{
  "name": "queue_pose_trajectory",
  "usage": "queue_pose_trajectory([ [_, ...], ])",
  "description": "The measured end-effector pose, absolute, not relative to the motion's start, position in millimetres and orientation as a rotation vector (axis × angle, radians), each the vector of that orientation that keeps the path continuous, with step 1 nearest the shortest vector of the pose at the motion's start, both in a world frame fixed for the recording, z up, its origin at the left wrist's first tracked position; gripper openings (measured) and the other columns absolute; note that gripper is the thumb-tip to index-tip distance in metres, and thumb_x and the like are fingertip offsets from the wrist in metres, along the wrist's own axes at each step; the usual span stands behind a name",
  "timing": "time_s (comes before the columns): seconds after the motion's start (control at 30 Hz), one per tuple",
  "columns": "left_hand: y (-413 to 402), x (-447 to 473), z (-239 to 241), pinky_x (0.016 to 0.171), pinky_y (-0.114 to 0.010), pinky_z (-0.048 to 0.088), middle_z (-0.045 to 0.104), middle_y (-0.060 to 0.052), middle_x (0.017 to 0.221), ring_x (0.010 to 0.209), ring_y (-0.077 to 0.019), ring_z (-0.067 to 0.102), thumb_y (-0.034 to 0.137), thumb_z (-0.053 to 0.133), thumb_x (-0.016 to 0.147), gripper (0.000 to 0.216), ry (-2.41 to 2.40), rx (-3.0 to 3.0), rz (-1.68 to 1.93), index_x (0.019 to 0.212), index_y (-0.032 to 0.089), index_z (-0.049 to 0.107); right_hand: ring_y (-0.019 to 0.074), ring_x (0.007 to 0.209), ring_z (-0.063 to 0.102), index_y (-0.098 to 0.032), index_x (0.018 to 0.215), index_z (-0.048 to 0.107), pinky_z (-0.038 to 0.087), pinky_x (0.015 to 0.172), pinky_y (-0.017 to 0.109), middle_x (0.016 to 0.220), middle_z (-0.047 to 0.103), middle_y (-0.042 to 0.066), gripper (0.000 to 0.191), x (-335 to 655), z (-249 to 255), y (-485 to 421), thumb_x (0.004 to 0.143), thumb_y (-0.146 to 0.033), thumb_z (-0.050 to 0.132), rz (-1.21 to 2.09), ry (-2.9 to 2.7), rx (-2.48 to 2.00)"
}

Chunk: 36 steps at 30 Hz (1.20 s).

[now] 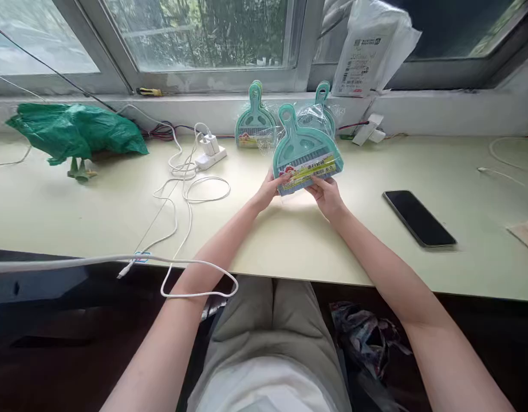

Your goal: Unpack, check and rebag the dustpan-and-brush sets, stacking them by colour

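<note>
I see both hands out over the middle of the worktop (290,240), holding one teal dustpan (306,150) in clear wrap. Left hand (269,191) is clamped on its lower left corner, thumb on the front by the printed label (309,170). Right hand (328,195) is clamped on the lower edge just right of centre, fingers behind, thumb up front. The dustpan sits between the hands and just above them, lifted off the worktop, tilted with its handle loop pointing up and away toward the window. Label strip runs across the bottom, slanted up to the right.

Behind it, near the wall: a second dustpan (254,119) stands upright to the left, a third dustpan (322,109) partly hidden behind the held one. Both apart from the hands.

Right of the right hand, well apart: a black phone (418,218) lying flat, screen dark. Left of the left hand: a white charger block (210,151) with white cable (190,194) looped over the worktop and off the front edge. Far left: a crumpled green bag (75,131). On the sill above right: a white parcel bag (371,46) leaning on the window.
</note>
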<state>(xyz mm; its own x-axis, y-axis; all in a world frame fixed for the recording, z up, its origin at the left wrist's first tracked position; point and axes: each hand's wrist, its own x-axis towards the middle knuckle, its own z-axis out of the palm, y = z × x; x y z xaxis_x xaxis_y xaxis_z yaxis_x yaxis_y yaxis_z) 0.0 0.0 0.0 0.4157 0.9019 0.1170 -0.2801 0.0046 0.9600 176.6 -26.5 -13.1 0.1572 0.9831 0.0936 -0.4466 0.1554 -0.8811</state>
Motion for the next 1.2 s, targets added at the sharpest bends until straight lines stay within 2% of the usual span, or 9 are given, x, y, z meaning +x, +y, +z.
queue_pose_trajectory([
  [0.2,-1,-1,1,0.097,-0.049,0.05,0.059,-0.006,0.13,0.12,-0.0301,0.057,0.039,0.069,0.074,0.062,0.671,1.223,1.031,0.13,0.026,0.045,0.0221,0.102,0.07,-0.023,0.09,0.068,0.059,0.092,0.034,0.1,0.075,0.0,0.034,176,-13,-28,0.062,-0.034,0.084,1.19,-0.865,-0.85],
  [0.53,-4,-3,4,0.099,-0.048,0.05,0.06,-0.007,0.131,0.121,-0.0298,0.057,0.034,0.069,0.074,0.062,0.663,1.17,1.051,0.131,0.025,0.044,0.0229,0.104,0.069,-0.021,0.09,0.068,0.057,0.096,0.035,0.101,0.075,0.002,0.029,172,-10,-32,0.065,-0.03,0.08,1.191,-0.883,-0.848],
  [0.77,-6,-4,6,0.093,-0.047,0.054,0.059,-0.008,0.13,0.115,-0.0288,0.061,0.035,0.068,0.074,0.062,0.656,1.201,1.053,0.13,0.025,0.044,0.024,0.107,0.068,-0.022,0.091,0.068,0.055,0.099,0.038,0.103,0.075,0.002,0.03,171,-8,-33,0.066,-0.032,0.08,1.215,-0.901,-0.862],
  [0.87,-7,-6,7,0.089,-0.044,0.055,0.06,-0.009,0.129,0.11,-0.0269,0.063,0.038,0.067,0.076,0.062,0.669,1.237,1.031,0.132,0.026,0.043,0.0248,0.111,0.066,-0.022,0.092,0.068,0.054,0.101,0.039,0.107,0.074,0.002,0.034,171,-8,-33,0.063,-0.032,0.083,1.2,-0.911,-0.854],
  [1.03,-12,-8,8,0.077,-0.039,0.056,0.061,-0.013,0.129,0.09,-0.0241,0.071,0.052,0.059,0.082,0.065,0.69,1.37,0.866,0.137,0.025,0.039,0.0256,0.115,0.064,-0.021,0.092,0.067,0.053,0.103,0.04,0.11,0.073,0.003,0.036,172,-9,-33,0.061,-0.028,0.084,1.135,-0.894,-0.827],
  [1.2,-17,-3,7,0.076,-0.036,0.055,0.061,-0.016,0.13,0.092,-0.025,0.071,0.059,0.054,0.083,0.062,0.636,1.466,0.679,0.133,0.022,0.046,0.0254,0.116,0.064,-0.021,0.093,0.067,0.051,0.106,0.041,0.105,0.074,0.003,0.033,174,-10,-31,0.065,-0.029,0.082,1.114,-0.875,-0.782],
])
